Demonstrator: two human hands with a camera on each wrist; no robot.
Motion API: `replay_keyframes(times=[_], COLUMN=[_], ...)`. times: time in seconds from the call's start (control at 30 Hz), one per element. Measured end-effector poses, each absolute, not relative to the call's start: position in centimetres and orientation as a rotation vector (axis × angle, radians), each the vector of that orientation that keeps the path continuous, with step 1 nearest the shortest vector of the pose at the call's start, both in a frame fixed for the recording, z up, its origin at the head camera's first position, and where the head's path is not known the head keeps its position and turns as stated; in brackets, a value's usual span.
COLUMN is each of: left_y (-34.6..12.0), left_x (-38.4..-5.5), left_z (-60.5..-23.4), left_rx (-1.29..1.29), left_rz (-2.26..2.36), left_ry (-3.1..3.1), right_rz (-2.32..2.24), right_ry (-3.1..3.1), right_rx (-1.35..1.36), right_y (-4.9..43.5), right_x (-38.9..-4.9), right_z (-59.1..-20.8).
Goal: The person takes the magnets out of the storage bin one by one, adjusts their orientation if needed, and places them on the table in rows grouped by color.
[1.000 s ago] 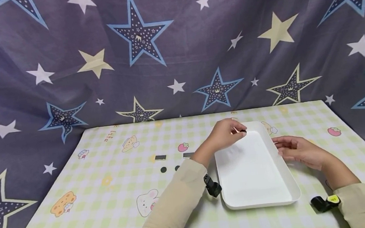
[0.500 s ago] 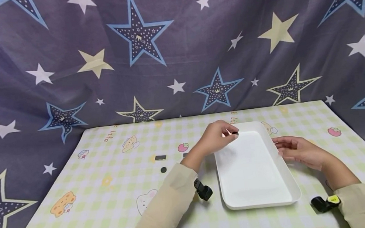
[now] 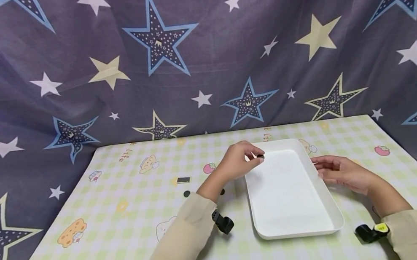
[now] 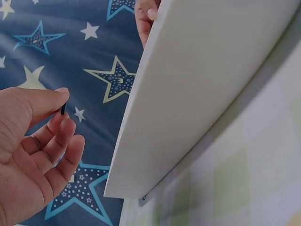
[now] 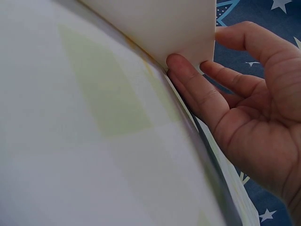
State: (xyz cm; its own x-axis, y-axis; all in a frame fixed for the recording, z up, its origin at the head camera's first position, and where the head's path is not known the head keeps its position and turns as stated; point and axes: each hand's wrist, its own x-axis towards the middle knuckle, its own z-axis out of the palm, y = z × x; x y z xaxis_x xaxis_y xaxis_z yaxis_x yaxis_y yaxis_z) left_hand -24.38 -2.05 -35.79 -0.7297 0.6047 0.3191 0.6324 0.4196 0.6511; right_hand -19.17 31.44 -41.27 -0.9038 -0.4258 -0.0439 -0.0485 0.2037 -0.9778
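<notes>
My left hand (image 3: 236, 161) pinches a small round black disc (image 3: 260, 156) between thumb and fingertips, at the far left corner of a white tray (image 3: 295, 193). The left wrist view has this black disc (image 4: 63, 109) edge-on, thin and dark, with the other fingers loosely bent below it. My right hand (image 3: 344, 173) is at the tray's right side, thumb and fingers fairly straight. In the right wrist view, the fingertips (image 5: 181, 66) touch the tray's outer wall (image 5: 188, 28).
Left of the tray lie a dark rectangular piece (image 3: 183, 180) with a light edge and more black discs, one disc (image 3: 187, 193) partly beside the left sleeve, another disc (image 3: 222, 191) by the wrist. A checked cloth (image 3: 126, 223) covers the table; a starry curtain (image 3: 200, 54) hangs behind.
My left hand has moved left from over the tray's far end to its left corner, still pinching the disc. The left forearm now covers other pieces. My right hand and the tray have stayed put.
</notes>
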Motion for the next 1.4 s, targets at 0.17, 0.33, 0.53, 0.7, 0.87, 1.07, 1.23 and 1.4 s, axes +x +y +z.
replay_keyframes(times=[0.17, 0.33, 0.53, 0.7, 0.87, 1.07, 1.23, 1.4], left_y=[-3.2, -4.3, -5.6, -6.8, -8.0, -9.3, -10.3, -11.3], left_x=[-24.0, -23.7, -23.6, -23.5, -23.4, -23.0, -22.8, -22.6], left_z=[-35.9, -36.0, -35.7, -35.7, -35.8, -35.9, -36.3, -36.5], left_rx=[-1.113, -1.082, -1.05, -1.034, -1.025, -0.998, -0.974, -0.931], left_rz=[-1.248, -1.257, -1.281, -1.291, -1.288, -1.286, -1.311, -1.36], left_ry=[-2.623, -2.617, -2.596, -2.582, -2.575, -2.571, -2.573, -2.565], right_rz=[-1.75, -1.752, -1.754, -1.757, -1.761, -1.764, -1.767, -1.762], right_ry=[2.177, 2.176, 2.178, 2.172, 2.166, 2.159, 2.156, 2.162], right_rx=[-0.445, -0.449, -0.447, -0.461, -0.459, -0.456, -0.462, -0.449], right_y=[31.4, 31.3, 31.3, 31.4, 31.4, 31.3, 31.3, 31.4], right_x=[-19.2, -19.1, -19.1, -19.1, -19.1, -19.0, -19.1, -19.1], right_z=[-41.2, -41.1, -41.2, -41.2, -41.2, -41.1, -41.2, -41.2])
